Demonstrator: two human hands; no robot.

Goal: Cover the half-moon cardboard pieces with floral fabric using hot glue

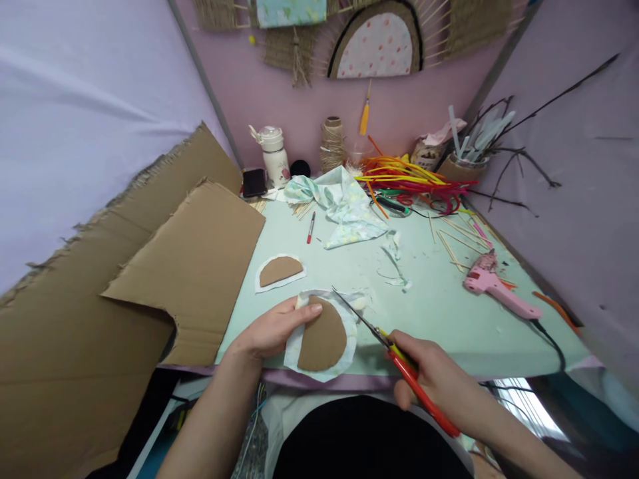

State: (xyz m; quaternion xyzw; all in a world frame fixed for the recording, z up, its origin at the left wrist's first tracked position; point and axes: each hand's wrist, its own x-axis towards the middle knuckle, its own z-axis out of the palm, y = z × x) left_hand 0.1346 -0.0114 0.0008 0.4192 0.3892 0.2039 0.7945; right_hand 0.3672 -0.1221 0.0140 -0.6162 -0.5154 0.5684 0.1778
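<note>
My left hand point(277, 326) pinches a half-round cardboard piece point(323, 338) near the table's front edge, thumb on top. Pale patterned fabric point(349, 359) sticks out around the cardboard as a border. In my right hand point(429, 372) is a pair of scissors point(379, 336) with red and yellow handles. Their blades point up and left, reaching beside the fabric's upper right edge; whether they touch it I cannot tell. Behind my left hand lies a smaller half-round cardboard piece point(282, 271) with a pale fabric border.
Large cardboard sheets point(200, 266) cover the left side. A pink glue gun point(502, 286) with a cord lies at right, near thin sticks point(449, 249). Fabric scraps point(397, 263), crumpled floral cloth point(349, 206), a marker point(311, 227), twine point(332, 143) and a bottle point(274, 156) are further back.
</note>
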